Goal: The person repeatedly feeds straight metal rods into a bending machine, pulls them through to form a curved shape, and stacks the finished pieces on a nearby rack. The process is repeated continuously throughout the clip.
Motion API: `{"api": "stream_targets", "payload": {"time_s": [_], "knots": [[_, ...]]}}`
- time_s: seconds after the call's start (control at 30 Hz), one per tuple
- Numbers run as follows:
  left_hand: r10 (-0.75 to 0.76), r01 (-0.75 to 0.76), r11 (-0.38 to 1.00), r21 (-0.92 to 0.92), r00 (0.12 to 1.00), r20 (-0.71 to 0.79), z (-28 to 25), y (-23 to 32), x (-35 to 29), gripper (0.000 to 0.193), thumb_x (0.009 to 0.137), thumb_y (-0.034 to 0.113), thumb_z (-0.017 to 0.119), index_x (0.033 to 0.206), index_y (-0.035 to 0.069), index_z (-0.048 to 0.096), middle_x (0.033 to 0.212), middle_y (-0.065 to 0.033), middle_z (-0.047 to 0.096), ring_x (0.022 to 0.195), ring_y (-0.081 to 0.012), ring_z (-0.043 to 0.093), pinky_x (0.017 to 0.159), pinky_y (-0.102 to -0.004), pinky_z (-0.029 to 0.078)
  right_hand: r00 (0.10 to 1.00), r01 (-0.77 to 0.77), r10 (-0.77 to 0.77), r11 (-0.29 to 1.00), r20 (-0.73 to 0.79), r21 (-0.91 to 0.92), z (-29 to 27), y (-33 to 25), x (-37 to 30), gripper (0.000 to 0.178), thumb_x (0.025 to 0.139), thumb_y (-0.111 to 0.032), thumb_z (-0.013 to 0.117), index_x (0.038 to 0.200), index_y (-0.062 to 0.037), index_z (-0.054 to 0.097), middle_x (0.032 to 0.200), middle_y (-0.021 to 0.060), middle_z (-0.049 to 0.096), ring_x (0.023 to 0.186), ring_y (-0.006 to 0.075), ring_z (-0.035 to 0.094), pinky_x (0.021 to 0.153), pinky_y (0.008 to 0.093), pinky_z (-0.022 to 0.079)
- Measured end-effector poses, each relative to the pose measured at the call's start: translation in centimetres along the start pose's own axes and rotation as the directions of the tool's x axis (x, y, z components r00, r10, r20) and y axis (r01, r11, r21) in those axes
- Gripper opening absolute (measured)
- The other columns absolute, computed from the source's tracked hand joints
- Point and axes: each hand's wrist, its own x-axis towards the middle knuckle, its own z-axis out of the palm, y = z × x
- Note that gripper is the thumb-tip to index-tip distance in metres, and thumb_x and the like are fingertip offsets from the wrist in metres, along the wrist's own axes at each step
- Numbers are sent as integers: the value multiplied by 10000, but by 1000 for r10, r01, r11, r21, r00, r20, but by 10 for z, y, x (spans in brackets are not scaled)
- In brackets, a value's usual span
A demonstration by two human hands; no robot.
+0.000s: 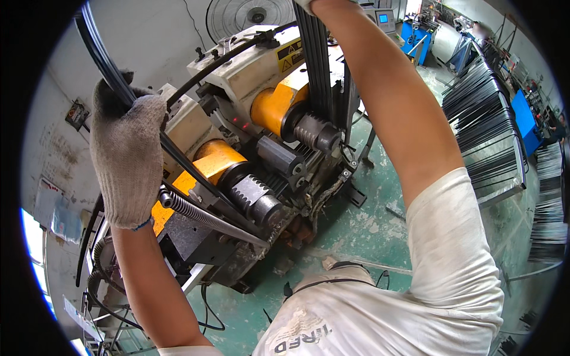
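Note:
My left hand point(127, 151), in a knitted work glove with a dark palm, is closed around a bundle of long, dark, thin bars point(100, 50). Below the glove, dark bars continue slanting down toward the machine's near roller. My right arm reaches up to the top edge, where only a sliver of its glove point(304, 5) shows beside a second bundle of dark bars point(316, 62). The fingers of that hand are out of the picture. This second bundle stands nearly upright behind the far toothed roller point(314, 132) of the machine.
The white machine point(234, 71) has yellow-orange housings point(276, 107), a near toothed roller point(255, 199) and a spring-wound rod point(202, 215). A fan point(256, 15) stands behind. Racks of dark bars point(481, 113) line the right, a person beyond them. Cables hang lower left above the green floor point(380, 237).

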Motion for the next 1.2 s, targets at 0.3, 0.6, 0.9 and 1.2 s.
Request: {"api": "stream_targets", "payload": {"time_s": [0.3,0.6,0.9,1.2], "knots": [[106,-100,990,104,993,-53,2,-14,-1,333,1040,348,765,1184,47,758,909,-87,760,787,-145,745,657,-332,618,686,-693,399,613,609,380,-11,-3,3,272,1102,-265,740,1106,7,729,720,73,677,540,191,625,479,373,500],[4,-5,999,37,1000,30,-2,-9,1,297,1048,284,786,1224,46,763,928,-88,764,850,-163,778,662,-307,657,683,-714,405,545,608,439,-3,2,1,252,1114,-259,724,1025,-24,710,681,39,635,500,178,578,445,370,452],[-1,-2,989,146,1000,23,-5,4,1,210,1039,207,792,1160,36,765,957,-107,763,868,-172,780,710,-294,683,696,-700,406,567,592,435,-4,-1,-1,253,1119,-256,712,992,-37,700,651,20,618,478,168,571,434,364,430],[273,-292,926,239,956,109,-23,-21,23,218,1049,169,806,1237,58,803,1108,-133,822,932,-177,820,745,-302,704,682,-712,389,546,619,441,-3,-1,-1,276,1121,-271,706,958,-49,714,627,22,612,459,173,565,428,375,427]]}}
